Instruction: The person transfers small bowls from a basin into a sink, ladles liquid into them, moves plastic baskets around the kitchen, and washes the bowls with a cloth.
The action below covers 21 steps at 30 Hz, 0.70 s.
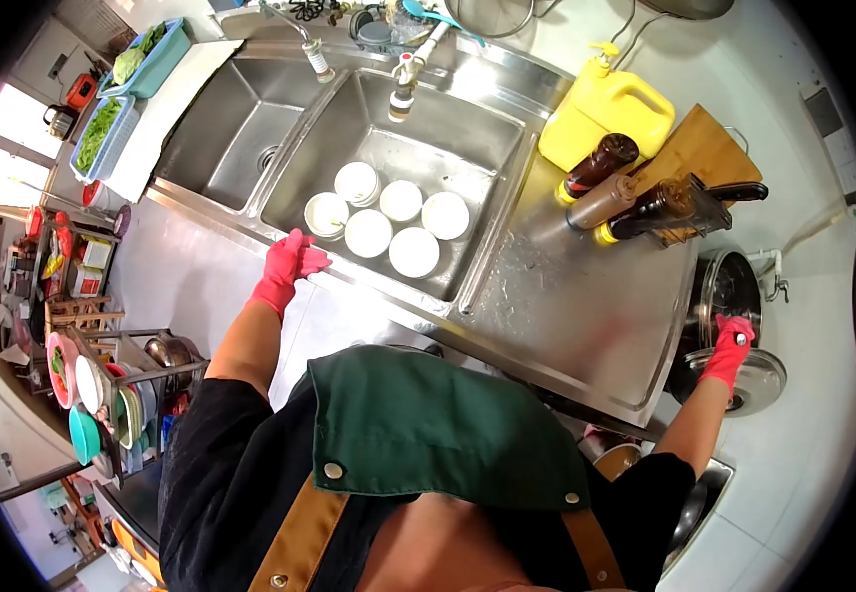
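My left hand (pixel 292 264), in a pinkish-red rubber glove, rests at the front rim of the steel sink (pixel 250 219) with its fingers stretched out and nothing in them. Close by, inside the right basin, stand several white round bowls or cups (pixel 414 253); a few look stacked. Far to the right, my right hand (pixel 729 357), gloved the same way, is closed at a shiny pot lid (pixel 761 380) beside the counter's end. Just beyond the lid sits a dark-looking metal pot (pixel 729 281). The fingers partly cover where they grip the lid.
Right of the basin stand a yellow jug (pixel 610 113), sauce bottles (pixel 601 202) and a knife rack (pixel 694 212) by a wooden board (pixel 704 148). A faucet (pixel 403 89) overhangs the basin. Vegetable baskets (pixel 105 133) sit far left, above a dish rack (pixel 142 380).
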{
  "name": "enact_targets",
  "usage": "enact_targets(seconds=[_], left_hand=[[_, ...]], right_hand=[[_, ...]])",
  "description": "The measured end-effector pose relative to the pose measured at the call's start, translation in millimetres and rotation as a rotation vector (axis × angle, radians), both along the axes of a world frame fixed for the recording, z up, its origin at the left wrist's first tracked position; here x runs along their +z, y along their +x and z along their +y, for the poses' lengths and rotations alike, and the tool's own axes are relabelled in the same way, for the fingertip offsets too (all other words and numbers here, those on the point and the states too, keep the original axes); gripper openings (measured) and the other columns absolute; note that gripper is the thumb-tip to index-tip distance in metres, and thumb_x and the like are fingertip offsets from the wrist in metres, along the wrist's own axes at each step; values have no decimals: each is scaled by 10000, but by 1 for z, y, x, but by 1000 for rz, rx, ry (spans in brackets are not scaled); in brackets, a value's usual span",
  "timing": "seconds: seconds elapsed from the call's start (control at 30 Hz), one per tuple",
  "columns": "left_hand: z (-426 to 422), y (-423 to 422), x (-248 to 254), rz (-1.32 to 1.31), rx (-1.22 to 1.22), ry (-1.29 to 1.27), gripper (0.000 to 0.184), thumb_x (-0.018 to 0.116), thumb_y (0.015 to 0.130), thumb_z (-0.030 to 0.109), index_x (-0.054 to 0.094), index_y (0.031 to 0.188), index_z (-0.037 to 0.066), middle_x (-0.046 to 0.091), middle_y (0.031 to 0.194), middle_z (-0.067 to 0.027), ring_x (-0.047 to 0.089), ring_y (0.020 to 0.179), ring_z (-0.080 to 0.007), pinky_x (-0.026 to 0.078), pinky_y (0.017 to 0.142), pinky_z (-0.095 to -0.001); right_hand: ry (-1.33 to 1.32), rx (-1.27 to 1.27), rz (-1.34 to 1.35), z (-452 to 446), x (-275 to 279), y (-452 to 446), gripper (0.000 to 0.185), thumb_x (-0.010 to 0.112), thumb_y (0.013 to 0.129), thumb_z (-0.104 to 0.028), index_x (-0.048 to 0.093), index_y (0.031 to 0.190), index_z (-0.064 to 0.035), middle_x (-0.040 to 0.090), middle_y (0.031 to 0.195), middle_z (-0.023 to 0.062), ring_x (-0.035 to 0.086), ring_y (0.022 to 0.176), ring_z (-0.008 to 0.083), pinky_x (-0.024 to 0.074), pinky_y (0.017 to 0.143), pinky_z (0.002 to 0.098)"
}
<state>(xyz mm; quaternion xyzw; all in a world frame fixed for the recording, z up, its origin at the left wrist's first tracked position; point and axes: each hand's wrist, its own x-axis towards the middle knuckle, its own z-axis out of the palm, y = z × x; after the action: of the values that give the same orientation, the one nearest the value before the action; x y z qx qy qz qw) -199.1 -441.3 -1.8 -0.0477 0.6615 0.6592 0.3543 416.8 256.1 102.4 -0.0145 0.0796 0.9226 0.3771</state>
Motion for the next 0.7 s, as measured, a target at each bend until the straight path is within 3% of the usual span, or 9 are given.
enact_targets(seconds=[0.1,0.2,0.23,0.27,0.47,0.63,0.7], left_hand=[[0,-6,-1,-42,-18,28,550,515,994,414,512,1197,-97,701,831,-203,720,767,-318,576,639,-323],[-2,-9,-8,-91,-28,58,536,515,995,409,513,1202,-86,699,853,-208,720,786,-330,580,635,-323],[-3,-10,-9,-107,-30,64,534,516,995,409,512,1205,-82,698,860,-209,719,791,-334,581,632,-322],[-5,-11,-8,-122,-33,69,532,517,994,409,511,1208,-78,697,867,-211,719,797,-339,582,629,-321],[-6,-14,-2,-146,-110,76,528,512,992,428,528,1211,-53,701,900,-205,718,832,-340,580,633,-316],[-9,-12,1,-147,-155,80,504,501,997,428,563,1189,-34,705,925,-203,722,837,-314,578,650,-310],[-11,-16,-2,-142,-182,95,505,486,1006,420,552,1203,-40,705,928,-199,723,817,-302,577,623,-300]], right_hand=[[-86,37,175,-53,31,-9,444,497,996,-237,418,1297,80,549,657,55,541,545,188,555,704,372],[-65,24,171,-113,59,-24,552,468,1024,-288,336,1392,102,517,625,38,512,483,174,566,711,383],[-22,21,274,-111,49,-15,750,469,1020,-296,30,1494,84,513,619,67,512,473,168,578,561,357],[-98,-22,281,-141,66,-28,747,476,1012,-317,83,1483,110,502,611,87,517,479,185,539,440,315],[74,98,288,-255,113,-49,815,388,1014,-477,82,1493,108,480,672,97,534,499,213,559,475,321],[176,105,199,-368,161,-71,748,306,1028,-498,31,1553,-42,492,739,108,555,516,227,517,489,348],[171,91,177,-418,177,-84,724,295,1034,-476,20,1556,-55,501,765,115,567,526,236,523,503,347]])
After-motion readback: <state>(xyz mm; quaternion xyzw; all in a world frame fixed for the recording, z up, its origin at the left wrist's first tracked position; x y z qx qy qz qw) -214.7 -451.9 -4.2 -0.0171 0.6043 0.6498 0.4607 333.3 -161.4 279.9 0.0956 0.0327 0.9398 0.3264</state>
